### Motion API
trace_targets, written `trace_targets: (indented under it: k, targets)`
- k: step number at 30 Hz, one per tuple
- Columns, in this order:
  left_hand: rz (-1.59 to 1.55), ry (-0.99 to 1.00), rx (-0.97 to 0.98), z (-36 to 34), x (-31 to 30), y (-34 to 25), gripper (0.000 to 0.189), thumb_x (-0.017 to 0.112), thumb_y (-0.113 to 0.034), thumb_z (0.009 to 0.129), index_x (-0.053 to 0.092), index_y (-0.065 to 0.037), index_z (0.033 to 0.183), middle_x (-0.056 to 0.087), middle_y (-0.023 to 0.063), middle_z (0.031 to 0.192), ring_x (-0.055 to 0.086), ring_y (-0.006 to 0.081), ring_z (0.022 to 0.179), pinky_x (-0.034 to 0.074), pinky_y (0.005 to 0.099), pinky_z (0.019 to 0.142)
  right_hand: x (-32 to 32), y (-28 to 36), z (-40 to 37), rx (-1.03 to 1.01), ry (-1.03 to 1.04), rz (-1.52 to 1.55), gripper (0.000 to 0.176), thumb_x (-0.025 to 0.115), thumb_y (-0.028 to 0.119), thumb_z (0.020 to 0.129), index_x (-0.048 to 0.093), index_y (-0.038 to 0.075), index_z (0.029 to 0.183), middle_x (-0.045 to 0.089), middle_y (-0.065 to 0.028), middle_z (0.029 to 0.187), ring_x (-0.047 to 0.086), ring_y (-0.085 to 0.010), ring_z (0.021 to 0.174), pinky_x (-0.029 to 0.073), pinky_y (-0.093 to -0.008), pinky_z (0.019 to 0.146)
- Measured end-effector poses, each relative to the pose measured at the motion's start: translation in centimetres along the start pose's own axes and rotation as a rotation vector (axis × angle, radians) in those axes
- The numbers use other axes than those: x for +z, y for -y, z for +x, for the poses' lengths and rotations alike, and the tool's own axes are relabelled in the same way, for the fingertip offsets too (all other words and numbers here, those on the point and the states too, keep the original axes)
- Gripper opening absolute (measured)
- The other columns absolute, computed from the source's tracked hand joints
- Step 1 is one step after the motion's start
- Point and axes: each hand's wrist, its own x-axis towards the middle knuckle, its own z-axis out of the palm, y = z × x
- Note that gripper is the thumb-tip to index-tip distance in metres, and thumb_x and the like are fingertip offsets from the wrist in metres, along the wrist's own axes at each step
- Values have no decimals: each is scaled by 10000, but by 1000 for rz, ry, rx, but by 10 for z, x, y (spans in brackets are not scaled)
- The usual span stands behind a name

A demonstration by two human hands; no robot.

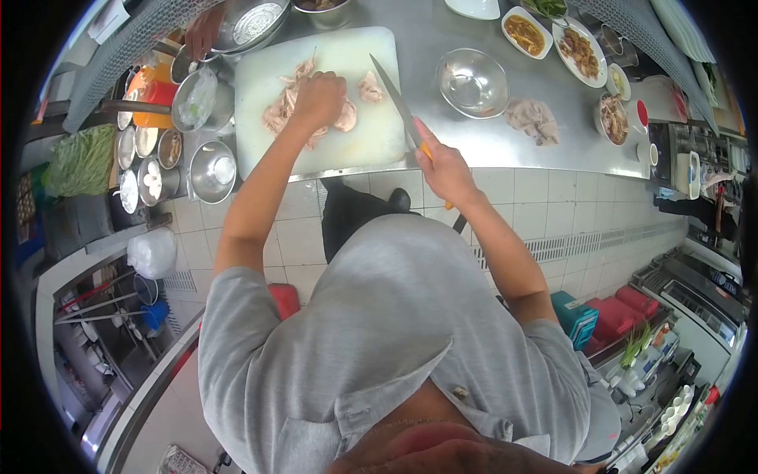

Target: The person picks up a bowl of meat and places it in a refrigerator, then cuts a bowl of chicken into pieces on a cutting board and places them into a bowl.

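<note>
My left hand (320,101) is on the white cutting board (355,150), its fingers curled down onto pale chicken meat (278,115). Part of that meat is hidden beneath the hand. A separate small piece of chicken (370,88) lies to the right, near the blade. In my right hand (448,172) is a kitchen knife (392,92) with a yellow-orange handle. Its long blade points up and left, across the board's right edge. The right hand is just off the counter's front edge.
Right of the board are a steel bowl (473,83), a crumpled cloth (532,120) and dishes of food (579,52). Steel bowls and small pots (212,170) crowd the left side. Another person's hand (204,33) is by the large bowl (251,24) at upper left.
</note>
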Motion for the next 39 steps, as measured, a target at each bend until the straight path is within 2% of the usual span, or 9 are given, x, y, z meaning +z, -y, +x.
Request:
trace_targets:
  k: [5, 9, 15, 18, 24, 27, 33, 39]
  targets:
    - [-217, -36, -26, 18, 1, -30, 197, 773, -196, 812, 720, -85, 966, 687, 103, 980, 689, 315, 971, 548, 450, 825, 1, 10, 1, -28, -20, -6, 676, 563, 174, 1018, 298, 213, 1639, 706, -234, 917, 686, -426, 881, 537, -523, 834]
    - [-186, -35, -12, 28, 17, -28, 205, 780, -202, 807, 715, -90, 966, 679, 103, 974, 682, 331, 961, 545, 449, 832, 2, 19, 3, -59, -17, -115, 670, 561, 160, 1013, 315, 191, 1635, 698, -232, 912, 687, -413, 866, 546, -518, 829]
    - [-226, -60, -16, 29, 22, -27, 177, 780, -177, 791, 709, -76, 917, 672, 106, 957, 678, 338, 948, 541, 459, 824, 0, 29, 6, -48, 54, -262, 754, 558, 45, 941, 301, 138, 1644, 695, -240, 900, 698, -397, 864, 567, -489, 812]
    - [-187, -54, -16, 25, 25, -27, 162, 774, -158, 786, 712, -71, 907, 676, 108, 962, 678, 339, 949, 542, 465, 826, 22, 18, 15, -33, 57, -288, 777, 548, 15, 916, 306, 129, 1645, 699, -244, 906, 701, -398, 868, 571, -484, 815]
    - [-231, -58, -60, 28, 17, -28, 158, 774, -151, 785, 723, -71, 912, 687, 112, 978, 681, 343, 951, 547, 463, 845, -6, 28, 20, -27, 77, -186, 690, 544, 91, 978, 331, 124, 1633, 710, -246, 933, 701, -394, 865, 571, -489, 820]
    - [-260, -68, -82, 25, 20, -24, 162, 780, -166, 791, 732, -75, 916, 695, 108, 983, 683, 340, 960, 550, 458, 851, -6, 29, 14, -66, 28, -255, 659, 548, 126, 1000, 345, 126, 1627, 714, -232, 920, 701, -382, 858, 570, -493, 817]
    - [-194, -65, -71, 23, 26, -20, 177, 797, -183, 792, 745, -80, 925, 712, 109, 993, 685, 338, 967, 554, 451, 846, -1, 36, 8, -63, 80, -284, 667, 561, 126, 996, 349, 139, 1627, 712, -221, 907, 703, -371, 845, 574, -492, 796]
    - [-198, -102, -51, 21, 22, -21, 161, 779, -158, 804, 742, -63, 928, 713, 118, 983, 679, 345, 983, 548, 455, 866, 20, 17, 17, -99, 52, -322, 768, 543, 35, 927, 307, 163, 1647, 692, -240, 871, 708, -384, 790, 582, -494, 749]
